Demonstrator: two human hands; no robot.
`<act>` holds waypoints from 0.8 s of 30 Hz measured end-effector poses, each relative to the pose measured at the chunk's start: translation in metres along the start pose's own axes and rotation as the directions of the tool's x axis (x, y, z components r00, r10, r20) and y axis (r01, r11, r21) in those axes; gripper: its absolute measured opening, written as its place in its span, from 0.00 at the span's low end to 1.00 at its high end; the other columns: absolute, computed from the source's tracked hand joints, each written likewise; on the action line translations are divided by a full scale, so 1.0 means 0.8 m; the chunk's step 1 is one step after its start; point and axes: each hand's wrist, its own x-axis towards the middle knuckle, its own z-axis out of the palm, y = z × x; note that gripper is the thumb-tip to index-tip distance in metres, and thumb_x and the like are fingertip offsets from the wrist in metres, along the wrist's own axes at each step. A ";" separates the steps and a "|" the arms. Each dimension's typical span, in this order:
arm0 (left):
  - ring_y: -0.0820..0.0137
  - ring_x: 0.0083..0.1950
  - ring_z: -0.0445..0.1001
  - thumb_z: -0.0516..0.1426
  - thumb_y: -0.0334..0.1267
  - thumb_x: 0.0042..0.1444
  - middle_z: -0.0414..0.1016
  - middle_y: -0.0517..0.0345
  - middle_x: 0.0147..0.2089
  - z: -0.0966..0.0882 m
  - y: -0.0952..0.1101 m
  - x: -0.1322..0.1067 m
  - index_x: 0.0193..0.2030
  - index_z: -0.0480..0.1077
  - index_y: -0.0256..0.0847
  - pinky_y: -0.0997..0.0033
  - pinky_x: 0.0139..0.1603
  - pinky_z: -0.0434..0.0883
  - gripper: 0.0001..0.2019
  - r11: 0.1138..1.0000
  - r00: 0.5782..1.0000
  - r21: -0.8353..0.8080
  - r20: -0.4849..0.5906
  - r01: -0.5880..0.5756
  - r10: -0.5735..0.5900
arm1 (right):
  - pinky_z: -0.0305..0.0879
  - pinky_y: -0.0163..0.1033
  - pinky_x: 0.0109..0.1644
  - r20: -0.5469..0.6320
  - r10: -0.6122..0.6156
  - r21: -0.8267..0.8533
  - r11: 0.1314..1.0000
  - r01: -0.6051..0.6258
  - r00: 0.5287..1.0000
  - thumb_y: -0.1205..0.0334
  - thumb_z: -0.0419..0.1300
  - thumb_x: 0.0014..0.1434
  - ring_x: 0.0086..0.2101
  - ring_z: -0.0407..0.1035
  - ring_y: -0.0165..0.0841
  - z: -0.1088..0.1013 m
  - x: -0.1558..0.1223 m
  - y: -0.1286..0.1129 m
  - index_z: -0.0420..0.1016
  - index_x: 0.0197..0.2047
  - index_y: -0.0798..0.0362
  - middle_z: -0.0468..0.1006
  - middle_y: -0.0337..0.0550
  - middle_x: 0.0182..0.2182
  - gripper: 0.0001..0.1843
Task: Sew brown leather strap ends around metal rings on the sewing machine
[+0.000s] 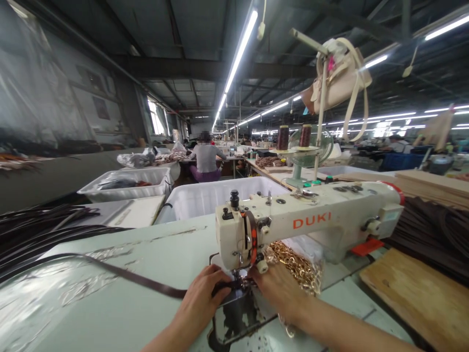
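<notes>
A long dark brown strap (146, 281) runs from the left across the table to the needle of a white sewing machine (278, 220). My left hand (205, 293) is closed on this strap just left of the needle, thumb in front and fingers behind. On the other side of the needle, my right hand (280, 288) reaches in under the machine head with its fingertips drawn together. Shiny metal shows beside those fingertips, but what they pinch is hidden. Behind my right hand lies a clear bag of gold metal clasps (298, 264), partly covered by my wrist.
Dark straps (32, 234) are heaped at the left edge. White bins (220, 193) stand behind the table. A wooden board (417, 293) lies at right, near brown strips (428, 234). Thread spools (282, 138) and a beige bag (340, 78) are on a stand. A person (205, 159) sits farther back.
</notes>
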 end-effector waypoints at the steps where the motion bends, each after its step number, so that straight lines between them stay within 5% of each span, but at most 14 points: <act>1: 0.68 0.47 0.72 0.58 0.30 0.53 0.73 0.62 0.44 0.003 -0.001 0.001 0.39 0.75 0.48 0.70 0.49 0.65 0.09 1.000 1.000 0.000 -0.007 0.024 -0.024 | 0.63 0.39 0.42 0.005 -0.033 -0.009 0.999 0.033 0.999 0.73 0.52 0.64 0.44 0.71 0.41 0.000 0.001 0.007 0.74 0.46 0.54 0.77 0.50 0.42 0.13; 5: 0.67 0.44 0.73 0.59 0.32 0.52 0.73 0.62 0.44 0.017 -0.002 0.003 0.39 0.74 0.49 0.68 0.45 0.65 0.09 0.993 0.992 0.032 -0.054 0.115 -0.113 | 0.61 0.37 0.44 -0.004 -0.155 0.007 0.988 0.155 0.988 0.71 0.54 0.65 0.48 0.68 0.39 0.002 0.007 0.031 0.77 0.41 0.52 0.78 0.46 0.43 0.11; 9: 0.64 0.46 0.72 0.57 0.34 0.55 0.72 0.58 0.44 0.027 0.004 0.004 0.40 0.73 0.45 0.66 0.47 0.65 0.06 0.982 0.984 0.102 -0.097 0.161 -0.151 | 0.60 0.34 0.38 -0.061 -0.019 0.089 0.996 0.024 0.998 0.68 0.62 0.57 0.38 0.72 0.36 0.008 0.019 0.044 0.77 0.31 0.53 0.79 0.43 0.33 0.04; 13: 0.62 0.48 0.71 0.54 0.34 0.57 0.72 0.53 0.45 0.035 0.002 0.005 0.42 0.71 0.41 0.64 0.49 0.66 0.07 0.973 0.987 0.179 -0.091 0.144 -0.130 | 0.60 0.35 0.36 -0.066 0.024 0.115 0.993 -0.016 0.998 0.57 0.66 0.54 0.35 0.73 0.37 0.011 0.026 0.045 0.77 0.29 0.53 0.79 0.42 0.31 0.08; 24: 0.58 0.43 0.73 0.52 0.39 0.58 0.73 0.53 0.39 0.037 -0.021 0.011 0.42 0.69 0.43 0.60 0.46 0.68 0.09 0.963 0.994 0.249 -0.050 0.106 -0.097 | 0.54 0.32 0.34 -0.090 -0.046 0.252 0.965 0.068 0.995 0.70 0.63 0.50 0.33 0.72 0.33 0.012 0.027 0.049 0.71 0.25 0.52 0.78 0.36 0.27 0.06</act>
